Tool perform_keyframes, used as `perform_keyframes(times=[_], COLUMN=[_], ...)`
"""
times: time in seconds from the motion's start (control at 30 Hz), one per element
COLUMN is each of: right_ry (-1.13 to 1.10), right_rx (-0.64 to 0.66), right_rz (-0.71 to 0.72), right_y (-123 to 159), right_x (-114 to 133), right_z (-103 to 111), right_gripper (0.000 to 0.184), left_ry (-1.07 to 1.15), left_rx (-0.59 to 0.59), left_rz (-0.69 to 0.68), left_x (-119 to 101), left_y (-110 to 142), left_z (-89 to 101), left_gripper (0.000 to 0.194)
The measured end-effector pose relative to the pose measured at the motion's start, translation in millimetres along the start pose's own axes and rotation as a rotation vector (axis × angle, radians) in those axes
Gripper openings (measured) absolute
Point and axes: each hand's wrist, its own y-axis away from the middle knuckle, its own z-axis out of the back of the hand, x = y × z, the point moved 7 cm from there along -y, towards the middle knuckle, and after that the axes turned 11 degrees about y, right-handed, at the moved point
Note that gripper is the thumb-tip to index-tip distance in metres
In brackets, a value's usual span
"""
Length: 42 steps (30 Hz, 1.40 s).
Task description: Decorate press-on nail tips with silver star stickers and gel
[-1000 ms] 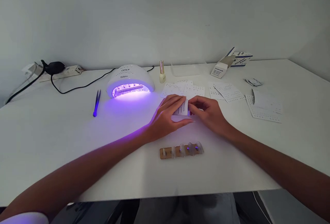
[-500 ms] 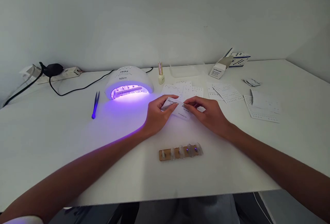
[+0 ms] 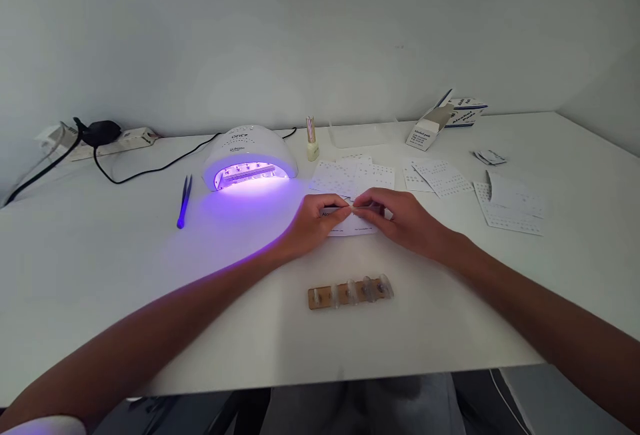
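Near the middle of the tabletop (image 3: pixel 440 335), a white packet (image 3: pixel 351 227) with dark print lies between the person's two hands. The left hand (image 3: pixel 311 227) pinches it from the left, thumb and forefinger closed together at its upper edge. The right hand (image 3: pixel 400 218) does likewise from the right, its thumb and forefinger also closed on the packet, so the two sets of fingertips nearly meet over its upper middle. The packet's lower part shows below the fingers, toward the person; whether it touches the tabletop cannot be told. The remaining fingers of both hands are curled and partly hidden.

Nearer the person, well apart from both hands, is a brown strip (image 3: pixel 325 297) carrying a row of five clear nail tips (image 3: pixel 353 292). Just beyond the fingers lie dotted white sheets (image 3: pixel 337 178), some overlapping, with more to the right. A white lamp (image 3: pixel 250 145) glows purple to the left, with tweezers (image 3: pixel 184 203) beside it. Farther back stand a small bottle (image 3: pixel 313 145) and, to the right, an opened box (image 3: pixel 421 138) lettered "Alcohol pads".
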Motion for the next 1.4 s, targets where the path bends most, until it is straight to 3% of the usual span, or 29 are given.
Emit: perform_keyframes(times=[0.13, 0.4, 0.73, 0.87, 1.0, 1.4], right_ry=[-0.028, -0.170, -0.268, -0.501, -0.686, -0.749], right_rx=[0.108, 0.164, 0.289, 0.245, 0.181, 0.035], right_rz=[-0.017, -0.154, -0.135, -0.102, -0.168, -0.280], right_y=[0, 2, 6, 4, 3, 4], right_x=[-5, -11, -5, 0, -2, -7], right_z=[-4, -5, -14, -15, -21, -27], right_gripper=[0.023, 0.025, 0.030, 0.027, 0.022, 0.021], left_ry=[0.008, 0.093, 0.089, 0.224, 0.430, 0.541], left_rx=[0.033, 0.043, 0.155, 0.165, 0.161, 0.034], left_rz=[-0.014, 0.020, 0.042, 0.055, 0.138, 0.199], left_x=[1, 7, 5, 10, 21, 28], left_y=[0, -2, 0, -1, -1, -1], left_z=[-1.0, -0.8, -9.0, -8.7, -9.0, -6.9], left_gripper=[0.022, 0.020, 0.021, 0.022, 0.024, 0.019])
